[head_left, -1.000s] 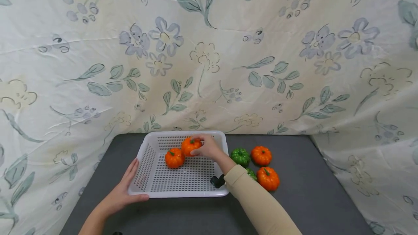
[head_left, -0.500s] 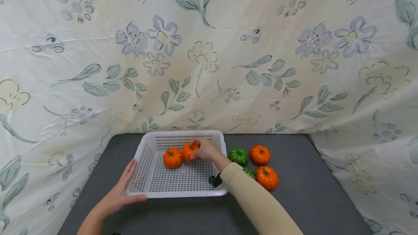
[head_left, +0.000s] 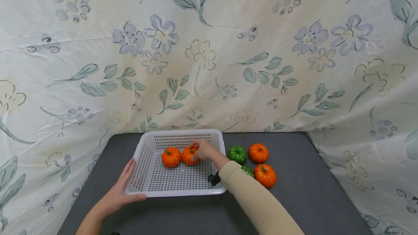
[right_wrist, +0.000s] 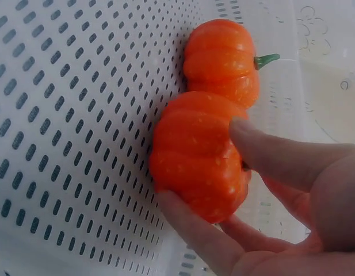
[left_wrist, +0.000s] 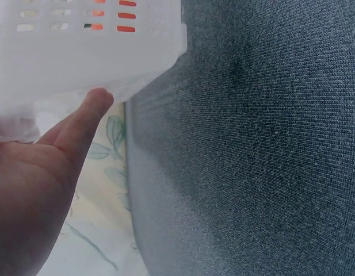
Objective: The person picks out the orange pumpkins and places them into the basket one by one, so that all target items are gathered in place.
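A white perforated plastic basket (head_left: 176, 193) stands on the dark table, with two small orange pumpkins inside. My right hand (head_left: 205, 151) reaches in over the right side and grips one pumpkin (right_wrist: 191, 152) between thumb and fingers, low at the basket floor. Right beside it lies the other orange pumpkin (right_wrist: 217, 57) with a green stem. My left hand (head_left: 119, 193) rests against the basket's near left corner, its fingers straight along the left wall and its thumb along the front. In the left wrist view, the basket wall (left_wrist: 79, 66) is close above the thumb.
Right of the basket lie a green pumpkin (head_left: 237, 155), a second green one (head_left: 248, 170) partly hidden by the right sleeve (head_left: 251, 198), and two orange pumpkins (head_left: 258, 153) (head_left: 265, 175). A floral cloth (head_left: 209, 64) hangs behind the table (head_left: 313, 191).
My right hand has lowered the pumpkin slightly toward the basket floor, beside the other one. The left hand stays at the corner; the whole head view has shifted a little.
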Demonstrator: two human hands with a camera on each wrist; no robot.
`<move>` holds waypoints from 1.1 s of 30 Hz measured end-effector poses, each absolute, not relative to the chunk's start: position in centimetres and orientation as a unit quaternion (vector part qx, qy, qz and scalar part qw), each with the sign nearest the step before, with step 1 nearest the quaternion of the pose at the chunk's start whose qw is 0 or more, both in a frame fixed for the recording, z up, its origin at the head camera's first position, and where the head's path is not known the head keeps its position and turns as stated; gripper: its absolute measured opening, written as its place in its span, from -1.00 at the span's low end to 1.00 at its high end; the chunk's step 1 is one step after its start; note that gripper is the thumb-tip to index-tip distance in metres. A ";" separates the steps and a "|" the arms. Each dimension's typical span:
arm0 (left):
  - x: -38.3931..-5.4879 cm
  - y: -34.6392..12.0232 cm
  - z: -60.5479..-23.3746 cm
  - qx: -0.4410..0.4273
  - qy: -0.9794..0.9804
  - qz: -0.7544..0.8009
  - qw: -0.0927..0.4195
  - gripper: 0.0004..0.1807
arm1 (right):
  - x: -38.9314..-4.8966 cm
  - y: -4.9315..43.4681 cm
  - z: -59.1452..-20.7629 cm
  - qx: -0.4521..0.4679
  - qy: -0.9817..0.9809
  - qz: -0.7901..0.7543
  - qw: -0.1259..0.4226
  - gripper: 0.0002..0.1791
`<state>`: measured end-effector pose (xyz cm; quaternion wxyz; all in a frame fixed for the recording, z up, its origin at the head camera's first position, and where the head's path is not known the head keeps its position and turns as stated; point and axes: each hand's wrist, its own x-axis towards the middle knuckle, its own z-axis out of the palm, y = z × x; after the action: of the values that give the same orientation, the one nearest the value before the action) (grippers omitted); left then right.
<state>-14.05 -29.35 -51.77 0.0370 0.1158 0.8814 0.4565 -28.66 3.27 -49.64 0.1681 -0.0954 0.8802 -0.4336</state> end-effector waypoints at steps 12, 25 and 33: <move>-14.4 -29.0 -52.1 0.121 0.883 0.452 0.037 0.39 | -28.2 4.8 -48.7 -0.095 0.869 -0.460 0.159 -0.52; -14.0 -29.1 -51.7 0.118 0.881 0.456 0.035 0.38 | -26.6 6.4 -45.9 -0.142 0.851 -0.488 0.130 -0.57; -13.9 -29.4 -52.0 0.123 0.881 0.456 0.027 0.37 | -24.8 7.6 -44.1 -0.157 0.849 -0.490 0.115 -0.55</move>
<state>-13.89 -29.41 -52.03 0.0268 0.1234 0.8811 0.4557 -24.83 7.59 -44.12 0.1155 -0.1573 0.8493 -0.4905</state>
